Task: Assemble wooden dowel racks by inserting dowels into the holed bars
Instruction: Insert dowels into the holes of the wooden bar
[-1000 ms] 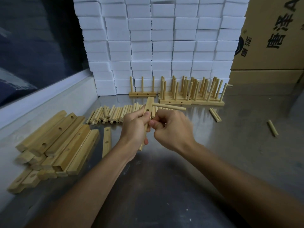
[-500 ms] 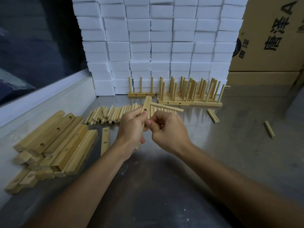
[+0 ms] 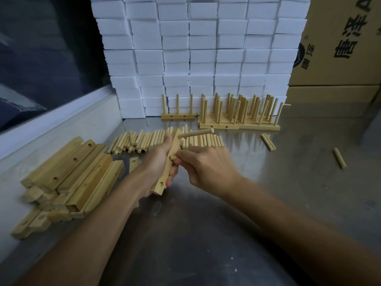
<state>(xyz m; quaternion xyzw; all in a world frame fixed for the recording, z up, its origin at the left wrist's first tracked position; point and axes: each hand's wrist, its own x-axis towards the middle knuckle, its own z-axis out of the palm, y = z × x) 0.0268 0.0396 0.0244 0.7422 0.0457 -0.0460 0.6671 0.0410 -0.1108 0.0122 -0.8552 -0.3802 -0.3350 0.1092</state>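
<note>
My left hand (image 3: 157,162) grips a holed wooden bar (image 3: 165,178) above the metal table, the bar tilted with its far end up. One dowel (image 3: 195,133) sticks out of the bar's upper hole, pointing right. My right hand (image 3: 208,167) pinches a second dowel against the bar's middle hole; only the dowel's tip shows at the hole, the rest is hidden in the fingers. The bar's lowest hole is empty. A row of loose dowels (image 3: 144,141) lies just behind my hands.
A pile of holed bars (image 3: 72,174) lies at the left. Finished racks (image 3: 239,112) stand at the back against stacked white blocks (image 3: 202,50). Stray dowels (image 3: 339,161) lie to the right. A cardboard box (image 3: 340,42) is at the back right.
The bar has dropped a little, so more of its lower end and the empty bottom hole show below my left hand. My right hand has shifted slightly right at the middle hole.
</note>
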